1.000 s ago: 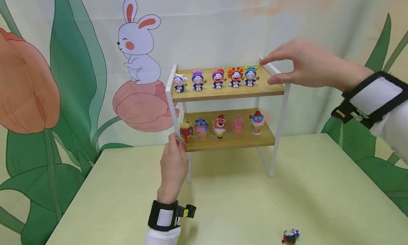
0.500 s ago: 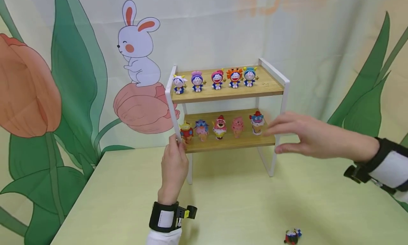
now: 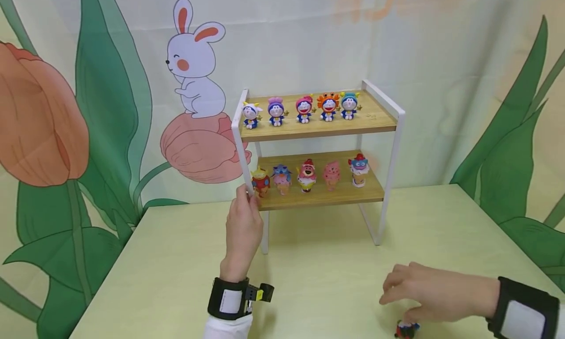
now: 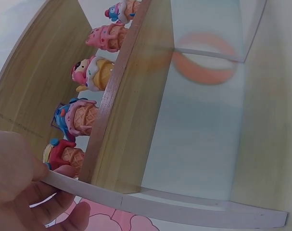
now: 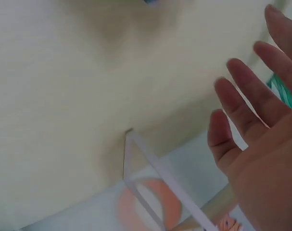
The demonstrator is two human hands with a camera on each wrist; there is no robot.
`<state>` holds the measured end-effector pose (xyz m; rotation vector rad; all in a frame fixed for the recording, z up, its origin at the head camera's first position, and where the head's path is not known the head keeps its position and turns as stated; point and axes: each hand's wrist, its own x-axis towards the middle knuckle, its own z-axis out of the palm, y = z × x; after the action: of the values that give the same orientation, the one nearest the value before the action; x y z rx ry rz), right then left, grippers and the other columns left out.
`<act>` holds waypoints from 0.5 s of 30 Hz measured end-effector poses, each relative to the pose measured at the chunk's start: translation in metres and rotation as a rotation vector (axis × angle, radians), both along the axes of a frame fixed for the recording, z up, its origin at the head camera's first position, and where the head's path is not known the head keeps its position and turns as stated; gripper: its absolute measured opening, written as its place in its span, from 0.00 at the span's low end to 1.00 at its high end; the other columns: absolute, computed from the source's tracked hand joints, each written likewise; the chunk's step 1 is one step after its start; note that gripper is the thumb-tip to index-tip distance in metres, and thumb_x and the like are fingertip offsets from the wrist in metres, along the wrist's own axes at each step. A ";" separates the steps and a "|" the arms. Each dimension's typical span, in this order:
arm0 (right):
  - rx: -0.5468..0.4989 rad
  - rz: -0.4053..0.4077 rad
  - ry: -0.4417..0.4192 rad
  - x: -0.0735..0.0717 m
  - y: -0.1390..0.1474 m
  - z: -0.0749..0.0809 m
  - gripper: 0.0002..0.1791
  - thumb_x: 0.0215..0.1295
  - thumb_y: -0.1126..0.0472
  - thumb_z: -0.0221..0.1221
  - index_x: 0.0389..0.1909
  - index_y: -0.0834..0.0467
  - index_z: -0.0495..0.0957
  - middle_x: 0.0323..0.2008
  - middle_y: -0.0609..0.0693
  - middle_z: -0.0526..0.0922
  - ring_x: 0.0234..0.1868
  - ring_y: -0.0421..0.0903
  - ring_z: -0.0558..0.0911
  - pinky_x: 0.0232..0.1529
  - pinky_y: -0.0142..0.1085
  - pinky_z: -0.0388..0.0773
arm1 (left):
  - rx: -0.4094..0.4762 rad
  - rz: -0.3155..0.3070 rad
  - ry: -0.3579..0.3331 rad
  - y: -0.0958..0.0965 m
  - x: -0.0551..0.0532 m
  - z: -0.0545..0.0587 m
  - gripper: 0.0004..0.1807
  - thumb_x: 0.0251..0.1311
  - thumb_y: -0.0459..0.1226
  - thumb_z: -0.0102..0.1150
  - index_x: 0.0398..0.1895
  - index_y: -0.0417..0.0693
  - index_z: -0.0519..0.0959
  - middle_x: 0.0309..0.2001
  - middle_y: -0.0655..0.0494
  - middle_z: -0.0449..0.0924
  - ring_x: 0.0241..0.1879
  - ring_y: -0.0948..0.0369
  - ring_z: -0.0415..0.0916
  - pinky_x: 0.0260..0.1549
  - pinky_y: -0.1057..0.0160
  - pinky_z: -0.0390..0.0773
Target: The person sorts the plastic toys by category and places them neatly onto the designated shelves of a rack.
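My left hand (image 3: 243, 231) grips the front left white leg (image 4: 160, 207) of a two-tier shelf, with the thumb and fingers on either side of it in the left wrist view. Over the table at the lower right, my right hand (image 3: 441, 292) hovers with relaxed fingers and holds nothing. Just below its thumb lies a small dark red and blue figurine (image 3: 405, 330), cut by the frame's bottom edge. Several cat figurines in coloured hats (image 3: 304, 109) stand along the shelf's upper board (image 3: 377, 118). Ice-cream-cone figurines (image 3: 306, 176) line the lower board (image 3: 344, 197).
The shelf stands on a pale yellow-green table (image 3: 176, 270), near a backdrop (image 3: 291, 44) printed with a rabbit and tulips. To the right of the row, the upper board has bare wood. The front right leg (image 3: 388, 182) is untouched.
My right hand has come down from the shelf's upper right corner, past the lower board, to just above the figurine on the table. The left hand has kept its grip on the leg.
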<state>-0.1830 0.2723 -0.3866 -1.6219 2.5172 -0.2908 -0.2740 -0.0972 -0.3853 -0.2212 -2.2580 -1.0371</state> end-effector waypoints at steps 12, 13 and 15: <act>0.004 0.150 0.043 0.015 -0.003 -0.032 0.15 0.59 0.61 0.66 0.44 0.41 0.80 0.37 0.32 0.75 0.37 0.26 0.69 0.34 0.22 0.60 | -0.007 0.006 -0.010 -0.001 0.001 0.002 0.14 0.73 0.31 0.45 0.59 0.37 0.66 0.35 0.43 0.77 0.31 0.51 0.75 0.26 0.55 0.76; 0.007 0.149 0.038 0.016 -0.003 -0.033 0.14 0.60 0.61 0.65 0.43 0.40 0.80 0.36 0.31 0.74 0.37 0.26 0.68 0.33 0.22 0.60 | -0.007 0.006 -0.012 -0.001 0.001 0.002 0.14 0.73 0.31 0.45 0.59 0.37 0.66 0.35 0.43 0.77 0.31 0.51 0.75 0.26 0.55 0.76; 0.021 0.139 0.013 0.016 -0.003 -0.036 0.10 0.64 0.59 0.63 0.41 0.40 0.79 0.36 0.31 0.73 0.36 0.26 0.68 0.33 0.22 0.61 | -0.009 0.006 -0.013 -0.001 0.001 0.002 0.14 0.73 0.31 0.45 0.59 0.37 0.66 0.35 0.43 0.77 0.31 0.51 0.76 0.25 0.56 0.76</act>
<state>-0.1666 0.2692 -0.4222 -1.7851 2.3928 -0.2387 -0.2729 -0.0980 -0.3836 -0.2116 -2.2738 -1.0278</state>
